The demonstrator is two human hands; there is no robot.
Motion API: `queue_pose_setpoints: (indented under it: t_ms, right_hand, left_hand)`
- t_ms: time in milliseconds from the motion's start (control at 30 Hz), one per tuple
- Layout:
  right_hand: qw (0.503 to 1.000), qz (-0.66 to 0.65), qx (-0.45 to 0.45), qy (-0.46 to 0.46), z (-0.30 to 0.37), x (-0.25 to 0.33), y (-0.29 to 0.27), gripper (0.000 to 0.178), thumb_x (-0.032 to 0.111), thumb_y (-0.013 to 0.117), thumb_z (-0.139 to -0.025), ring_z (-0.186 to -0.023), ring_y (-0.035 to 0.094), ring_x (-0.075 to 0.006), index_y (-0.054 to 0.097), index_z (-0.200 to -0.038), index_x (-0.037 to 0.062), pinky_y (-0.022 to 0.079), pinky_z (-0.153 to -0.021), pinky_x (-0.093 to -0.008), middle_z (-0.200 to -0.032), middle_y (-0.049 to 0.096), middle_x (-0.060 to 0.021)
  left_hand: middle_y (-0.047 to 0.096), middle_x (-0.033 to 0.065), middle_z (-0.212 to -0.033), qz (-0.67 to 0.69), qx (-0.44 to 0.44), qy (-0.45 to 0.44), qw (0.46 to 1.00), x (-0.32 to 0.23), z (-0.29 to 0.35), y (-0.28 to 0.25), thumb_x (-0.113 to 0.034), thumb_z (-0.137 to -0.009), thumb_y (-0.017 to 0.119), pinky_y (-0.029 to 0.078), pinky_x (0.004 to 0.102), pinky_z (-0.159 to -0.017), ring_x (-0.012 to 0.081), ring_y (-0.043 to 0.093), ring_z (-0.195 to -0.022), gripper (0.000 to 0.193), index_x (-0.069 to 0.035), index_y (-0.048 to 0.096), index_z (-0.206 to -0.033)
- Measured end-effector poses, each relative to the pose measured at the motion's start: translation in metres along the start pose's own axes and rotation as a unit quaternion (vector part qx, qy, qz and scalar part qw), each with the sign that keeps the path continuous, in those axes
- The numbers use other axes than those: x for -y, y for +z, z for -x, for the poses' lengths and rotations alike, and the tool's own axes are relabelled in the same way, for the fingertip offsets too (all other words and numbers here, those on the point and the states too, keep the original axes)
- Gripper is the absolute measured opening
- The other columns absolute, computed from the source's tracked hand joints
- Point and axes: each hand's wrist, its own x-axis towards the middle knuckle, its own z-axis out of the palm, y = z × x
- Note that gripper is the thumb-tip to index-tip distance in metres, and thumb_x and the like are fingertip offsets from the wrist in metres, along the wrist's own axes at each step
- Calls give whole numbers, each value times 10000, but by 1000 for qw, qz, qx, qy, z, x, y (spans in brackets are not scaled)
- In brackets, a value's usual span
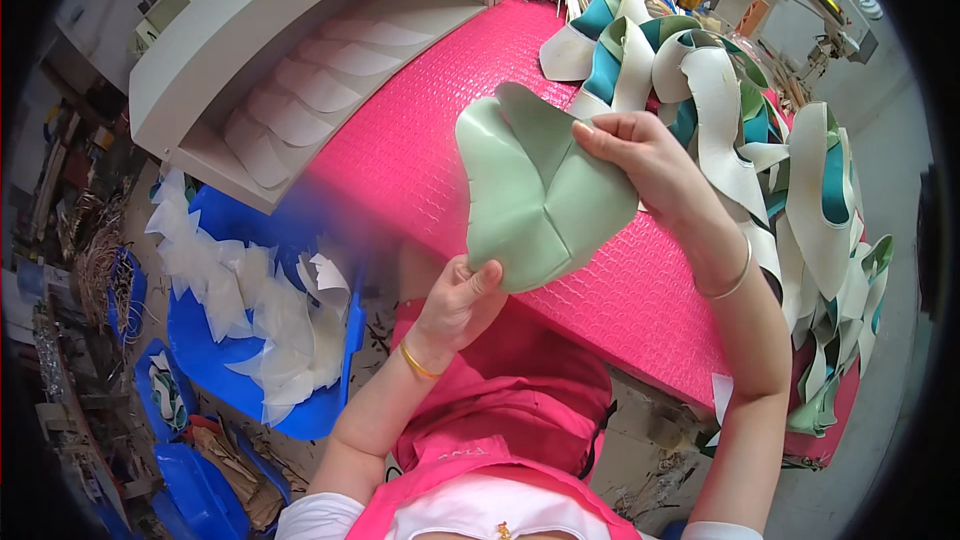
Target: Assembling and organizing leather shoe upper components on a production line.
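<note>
Both of my hands hold up a pale green, leather-like shoe upper (pixel 510 225) above the pink-covered table (pixel 400 130). My left hand (pixel 458 302) pinches its lower left edge, with the thumb on top. At the upper right edge, my right hand (pixel 640 155) grips it between thumb and curled fingers. A seam or fold runs down the middle of the piece, and its top parts in a notch showing a darker green side. The fingers behind the piece are hidden.
A grey machine (pixel 330 15) with a curved hood stands at the far left, several pale curved pieces (pixel 315 85) inside. White and green shoe uppers (pixel 715 110) are heaped along the table's right side. Left of the table, a blue plastic chair (pixel 205 315) bears translucent white sheets (pixel 300 330).
</note>
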Motion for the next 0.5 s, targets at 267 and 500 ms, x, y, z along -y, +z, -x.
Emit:
queue_pose_setpoints:
  t_ms: [267,500]
  right_hand:
    - [936,268,146,-178,-3,19,-4,278,204,574,-826,-435,395,-48,486,-624,35,262,-401,-261,-519,471,37]
    - [682,658,228,-222,33,12,-31,73,93,625,-672,-537,496,-260,565,-660,54,383,-535,-341,-530,481,-92]
  left_hand:
    - [566,103,-1077,159,-75,-150,973,21,23,-10,-243,-868,466,362,372,-942,215,514,-1022,306,-28,548,-1071]
    - [554,145,-1062,-45,-245,-102,963,3,68,-25,-27,-798,483,418,369,-893,220,538,-960,345,13,484,-1140]
